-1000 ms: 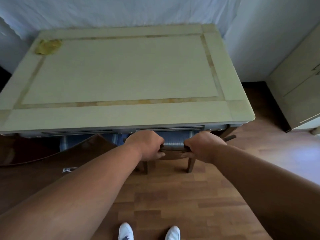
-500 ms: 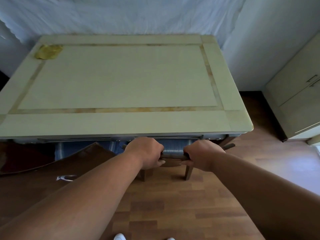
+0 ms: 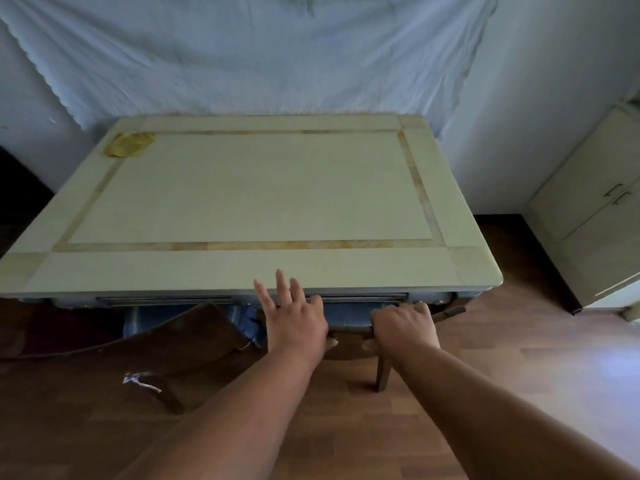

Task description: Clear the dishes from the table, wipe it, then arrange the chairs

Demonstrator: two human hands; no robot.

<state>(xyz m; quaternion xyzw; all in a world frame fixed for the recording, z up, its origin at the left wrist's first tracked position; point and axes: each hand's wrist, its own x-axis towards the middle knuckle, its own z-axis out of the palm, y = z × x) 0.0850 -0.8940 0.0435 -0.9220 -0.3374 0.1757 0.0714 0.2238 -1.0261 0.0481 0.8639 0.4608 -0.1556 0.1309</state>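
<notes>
A pale rectangular table [image 3: 242, 188] fills the middle of the view, bare except for a crumpled yellow cloth [image 3: 129, 144] at its far left corner. A dark wooden chair [image 3: 349, 344] is pushed under the near edge, its back just below the tabletop. My right hand [image 3: 403, 325] grips the chair's back rail with curled fingers. My left hand [image 3: 292, 315] hovers over the rail with its fingers spread and straight, reaching the table's near edge. A second dark chair [image 3: 194, 344] sits to the left, angled and partly under the table.
A blue sheet [image 3: 242, 53] hangs on the wall behind the table. A cream cabinet [image 3: 595, 216] stands at the right wall. Wooden floor [image 3: 519, 358] stretches to the right of the chairs. Dark furniture [image 3: 17, 188] shows at the left edge.
My left hand has let go of the chair's back rail and opened its fingers. My right hand keeps its grip. The view has pulled back from the table.
</notes>
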